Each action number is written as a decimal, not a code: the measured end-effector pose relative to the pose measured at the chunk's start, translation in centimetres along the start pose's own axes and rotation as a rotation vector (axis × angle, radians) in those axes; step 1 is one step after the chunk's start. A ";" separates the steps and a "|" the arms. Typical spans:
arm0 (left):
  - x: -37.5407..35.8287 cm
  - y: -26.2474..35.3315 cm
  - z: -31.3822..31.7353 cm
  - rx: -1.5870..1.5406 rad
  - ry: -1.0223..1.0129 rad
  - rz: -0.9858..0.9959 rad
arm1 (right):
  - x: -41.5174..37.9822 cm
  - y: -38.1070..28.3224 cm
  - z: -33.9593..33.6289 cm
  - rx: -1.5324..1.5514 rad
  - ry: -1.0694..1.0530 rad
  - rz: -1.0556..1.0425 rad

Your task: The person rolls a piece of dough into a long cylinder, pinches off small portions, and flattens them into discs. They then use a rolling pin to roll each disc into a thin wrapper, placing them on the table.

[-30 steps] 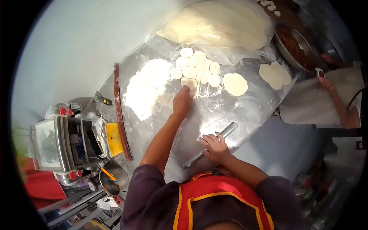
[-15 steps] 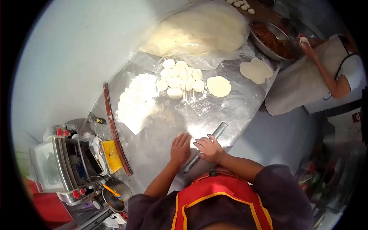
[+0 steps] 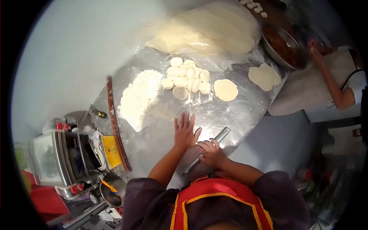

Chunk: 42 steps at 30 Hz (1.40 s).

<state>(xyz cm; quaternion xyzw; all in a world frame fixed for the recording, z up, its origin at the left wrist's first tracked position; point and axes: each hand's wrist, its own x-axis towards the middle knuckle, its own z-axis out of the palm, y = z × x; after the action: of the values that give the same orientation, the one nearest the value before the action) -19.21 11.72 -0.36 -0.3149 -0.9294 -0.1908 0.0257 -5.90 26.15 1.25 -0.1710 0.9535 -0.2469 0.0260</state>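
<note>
My left hand (image 3: pixel 185 132) is open, its fingers spread and pointing up the metal table (image 3: pixel 153 153); it holds nothing. My right hand (image 3: pixel 212 152) is closed around a grey, metallic-looking rolling pin (image 3: pixel 222 134), which slants across the table near my red apron. Beyond my left hand lies a cluster of small round dough pieces (image 3: pixel 181 81), the nearest one (image 3: pixel 180 92) in shadow. To their right is a flat dough round (image 3: pixel 225 90). Several more flat rounds (image 3: pixel 264 76) overlap near the right edge. A heap of flour (image 3: pixel 140 96) spreads left of the cluster.
A large plastic-covered dough mass (image 3: pixel 205 28) lies at the back. A steel bowl (image 3: pixel 301 63) of reddish filling stands at far right, beside a co-worker's hands (image 3: pixel 316 53). On the left are a long brown stick (image 3: pixel 115 122), a yellow scraper-like piece (image 3: pixel 111 151) and a pot (image 3: pixel 122 188).
My left hand has moved forward over the table and spread its fingers. My right hand stays on the rolling pin. The view has shifted slightly; the co-worker's hands have moved closer together.
</note>
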 end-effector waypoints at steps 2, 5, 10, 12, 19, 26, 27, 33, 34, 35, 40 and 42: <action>-0.2 0.0 0.4 0.033 0.082 0.002 | 0.3 -0.5 -0.8 -0.025 0.013 -0.034; -1.4 -1.9 2.8 -0.119 0.231 0.029 | 0.5 1.5 -0.7 -0.031 0.005 -0.185; -7.7 -1.6 -1.8 -0.199 0.032 -0.252 | -0.7 3.3 -3.8 -0.095 -0.044 -0.108; -10.3 -0.8 -2.5 -0.210 0.013 -0.328 | -0.5 0.7 -3.8 -0.089 -0.071 -0.096; -17.9 0.7 -3.7 0.025 -0.020 -0.437 | 0.5 -2.4 0.7 -0.094 0.147 0.013; -5.5 -6.7 -4.6 0.157 0.080 -0.409 | 12.3 1.8 0.5 -0.412 0.142 0.163; -3.6 -8.1 -4.3 0.173 0.111 -0.388 | 14.3 2.6 0.3 -0.428 0.165 0.173; 0.4 -11.0 -3.9 0.233 0.194 -0.388 | 18.6 4.2 0.0 -0.392 0.243 0.146; -0.9 -10.0 -4.2 0.212 0.196 -0.372 | 16.9 3.7 0.1 -0.371 0.232 0.111; -2.6 -8.8 -4.5 0.189 0.198 -0.355 | 14.8 3.0 0.2 -0.352 0.219 0.078; -14.0 -2.2 -3.3 0.049 0.077 -0.343 | 3.7 -1.6 0.3 -0.167 0.035 0.038; -15.6 -1.0 -3.0 0.033 0.133 -0.314 | 1.5 -1.9 0.9 -0.123 0.036 0.027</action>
<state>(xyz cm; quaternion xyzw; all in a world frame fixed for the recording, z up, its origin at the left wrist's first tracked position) -7.57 0.90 -0.56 -0.1522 -0.9664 -0.1975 0.0621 -6.63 23.62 1.44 -0.1550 0.9693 -0.1907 0.0017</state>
